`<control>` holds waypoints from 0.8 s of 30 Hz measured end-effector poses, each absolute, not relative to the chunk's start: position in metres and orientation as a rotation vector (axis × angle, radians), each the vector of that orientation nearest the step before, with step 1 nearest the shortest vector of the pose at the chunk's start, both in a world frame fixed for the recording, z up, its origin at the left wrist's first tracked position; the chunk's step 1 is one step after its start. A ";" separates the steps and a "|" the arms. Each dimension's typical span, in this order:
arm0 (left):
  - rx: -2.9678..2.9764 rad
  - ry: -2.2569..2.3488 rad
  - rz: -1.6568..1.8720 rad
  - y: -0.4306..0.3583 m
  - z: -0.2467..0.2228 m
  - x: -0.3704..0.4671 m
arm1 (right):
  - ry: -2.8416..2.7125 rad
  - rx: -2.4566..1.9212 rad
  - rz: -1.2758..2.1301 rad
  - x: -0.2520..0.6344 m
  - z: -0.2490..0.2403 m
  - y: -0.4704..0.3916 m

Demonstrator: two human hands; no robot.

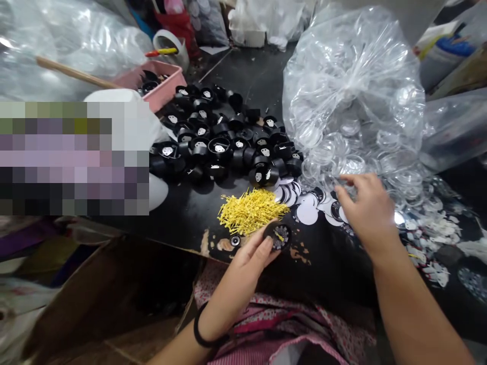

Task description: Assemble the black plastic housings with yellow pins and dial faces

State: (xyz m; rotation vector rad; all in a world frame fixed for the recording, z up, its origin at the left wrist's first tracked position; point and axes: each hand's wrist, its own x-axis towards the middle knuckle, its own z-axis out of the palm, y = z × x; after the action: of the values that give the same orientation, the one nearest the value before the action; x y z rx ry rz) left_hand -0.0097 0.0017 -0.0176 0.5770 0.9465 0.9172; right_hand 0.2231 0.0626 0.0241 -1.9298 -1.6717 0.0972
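head view: the left hand (251, 252) is clamped on a black dial piece (280, 237) above the table (335, 271), perhaps so its marked face can be seen. the right hand (368, 209), well apart, is at the clear round covers (352, 164); i cannot tell if it grips one. yellow sticks (251, 210) lie near the left hand, seemingly for easy reach.

Clear covers (352, 165) glossy plastic; black cups (219, 147) smooth plastic; bag (353, 66) crinkled, shiny; stick (76, 72) wooden.

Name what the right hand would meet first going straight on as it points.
The right hand would probably meet the clear, round plastic covers first; depth is unclear, so it may already touch them.
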 end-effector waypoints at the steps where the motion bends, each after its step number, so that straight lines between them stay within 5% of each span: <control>1: 0.534 0.926 0.914 0.001 -0.018 -0.007 | -1.649 -1.951 0.046 0.234 0.021 0.070; 5: 0.401 0.819 0.921 0.003 -0.011 0.005 | -1.652 -1.904 0.111 0.238 0.023 0.067; 10: 0.290 0.725 0.884 0.013 -0.004 0.012 | -1.806 -1.560 0.753 0.185 0.028 0.021; 24: 0.966 0.871 0.942 0.005 0.015 0.008 | -1.868 -1.577 0.403 0.137 0.037 0.021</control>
State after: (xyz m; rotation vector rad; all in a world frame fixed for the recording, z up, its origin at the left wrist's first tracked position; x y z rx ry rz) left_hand 0.0079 0.0055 0.0147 0.9660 0.8705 0.9421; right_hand 0.1365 0.0208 0.0368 -1.5774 -1.8677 0.4026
